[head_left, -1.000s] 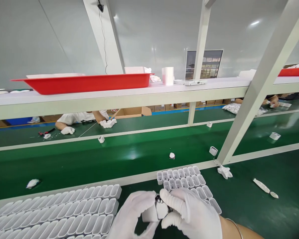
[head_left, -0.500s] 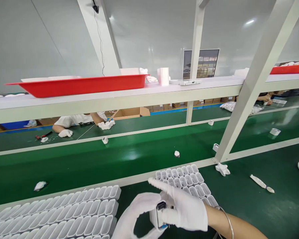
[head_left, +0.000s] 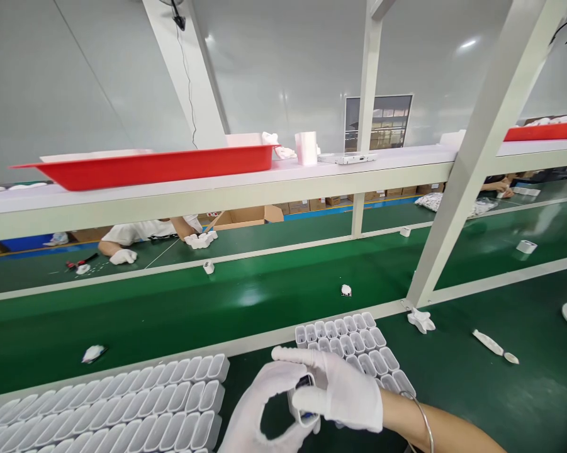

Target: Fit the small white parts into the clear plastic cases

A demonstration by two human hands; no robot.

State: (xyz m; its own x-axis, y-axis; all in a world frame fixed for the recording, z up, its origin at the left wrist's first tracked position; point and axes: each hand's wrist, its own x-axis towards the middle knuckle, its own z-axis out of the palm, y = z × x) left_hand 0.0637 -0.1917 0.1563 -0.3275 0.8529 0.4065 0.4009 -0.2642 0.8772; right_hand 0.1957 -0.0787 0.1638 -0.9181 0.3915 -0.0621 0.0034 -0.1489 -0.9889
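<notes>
My left hand (head_left: 252, 406), in a white glove, curls its thumb and fingers round a small white plastic housing (head_left: 294, 406) at the lower middle. Something dark shows inside the housing's opening. From the right, my gloved right hand (head_left: 347, 391) closes over the same housing, its thumb across the front and its fingers over the top and far side. Both hands cover much of the piece. Just behind my right hand stand rows of white housings (head_left: 369, 362), some with dark parts inside. To the left of my left hand are more rows of open white housings (head_left: 170, 396).
Beyond the rows runs a green conveyor belt (head_left: 170, 314) with scattered small pieces. A shelf beam (head_left: 245, 189) with a red tray (head_left: 170, 167) crosses above; a slanted post (head_left: 457, 207) stands right. A white tool-like strip (head_left: 488, 341) lies right. Co-workers' hands are across the belt.
The pieces on the belt have shifted right. My right hand has moved slightly left, and its raised fingers have come down over the housing, which my left hand still holds.
</notes>
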